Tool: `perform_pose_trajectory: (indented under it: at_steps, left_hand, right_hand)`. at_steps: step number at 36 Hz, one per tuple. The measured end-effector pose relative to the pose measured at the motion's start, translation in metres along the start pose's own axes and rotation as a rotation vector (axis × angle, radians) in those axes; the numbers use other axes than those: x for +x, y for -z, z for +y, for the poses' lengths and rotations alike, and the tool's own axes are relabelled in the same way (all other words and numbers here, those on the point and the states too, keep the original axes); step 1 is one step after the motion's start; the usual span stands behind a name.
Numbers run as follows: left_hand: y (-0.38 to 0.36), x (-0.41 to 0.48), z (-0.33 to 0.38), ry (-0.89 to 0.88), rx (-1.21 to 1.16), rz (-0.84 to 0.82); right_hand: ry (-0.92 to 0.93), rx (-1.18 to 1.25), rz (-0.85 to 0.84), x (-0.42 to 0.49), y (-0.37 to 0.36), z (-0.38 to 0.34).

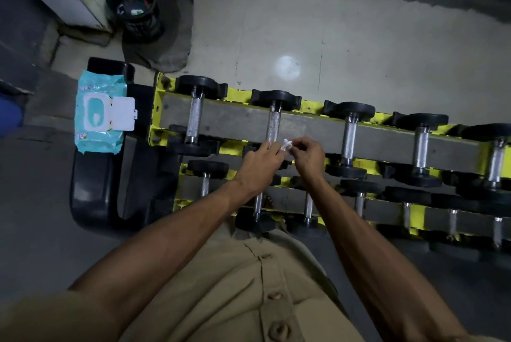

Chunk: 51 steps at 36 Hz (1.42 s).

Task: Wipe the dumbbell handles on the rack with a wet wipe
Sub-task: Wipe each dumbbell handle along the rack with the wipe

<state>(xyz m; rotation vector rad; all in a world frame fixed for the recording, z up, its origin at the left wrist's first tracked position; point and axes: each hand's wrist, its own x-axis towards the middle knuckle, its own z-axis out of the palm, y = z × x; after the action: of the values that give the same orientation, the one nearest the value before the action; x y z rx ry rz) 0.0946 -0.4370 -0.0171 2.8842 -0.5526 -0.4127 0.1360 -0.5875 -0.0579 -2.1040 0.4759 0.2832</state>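
Head view: I've got both hands meeting over the rack [159, 109], wipe [286, 145] between them.
My right hand [308, 152] pinches the small white wipe just beside the second top-row handle [273, 127]; my left hand [261, 160] pinches its other edge with its fingers. The wipes pack [99, 112] lies lid-open to the left, bin [132, 7] beyond.

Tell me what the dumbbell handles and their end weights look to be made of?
The dumbbell handles look like bare metal: silvery, shiny, with a rough knurled grip pattern. The end weights look like matte black rubber or a rubber coating, dull with no glint, though painted iron is possible.
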Motion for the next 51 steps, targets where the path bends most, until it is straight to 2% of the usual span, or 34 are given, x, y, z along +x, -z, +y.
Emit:
perform_pose_trajectory:
  at_steps: [3, 8, 12, 17, 23, 27, 35, 42, 51]
  left_hand:
    - [-0.007, -0.001, -0.022, -0.032, -0.177, 0.055]
    - [-0.009, -0.005, -0.028, -0.063, -0.462, 0.194]
    - [0.007, 0.019, -0.026, -0.031, -0.432, 0.210]
    - [0.001, 0.017, -0.013, -0.132, -0.240, 0.156]
    - [-0.018, 0.006, -0.007, -0.018, 0.009, 0.028]
    - [-0.015, 0.006, 0.002, -0.010, 0.104, 0.028]
    - [-0.016, 0.004, 0.004, 0.027, -0.017, 0.073]
    - [-0.014, -0.002, -0.009, 0.013, -0.306, 0.213]
    - [-0.037, -0.013, -0.029, 0.041, -0.437, 0.193]
  right_hand:
    - [-0.028, 0.010, 0.016, -0.004, -0.003, 0.000]
    - [-0.035, 0.040, -0.048, -0.004, -0.005, 0.005]
    - [-0.007, 0.024, -0.055, -0.002, -0.004, 0.009]
    - [0.033, -0.007, -0.143, -0.006, -0.005, 0.003]
    - [0.039, -0.006, -0.197, 0.002, -0.007, 0.015]
    - [0.028, 0.037, -0.228, 0.013, -0.001, 0.026]
    - [0.023, 0.046, -0.232, 0.012, 0.004, 0.022]
    - [0.059, 0.088, -0.150, 0.005, 0.016, 0.012]
    - [0.063, 0.040, -0.168, 0.002, 0.006, 0.018]
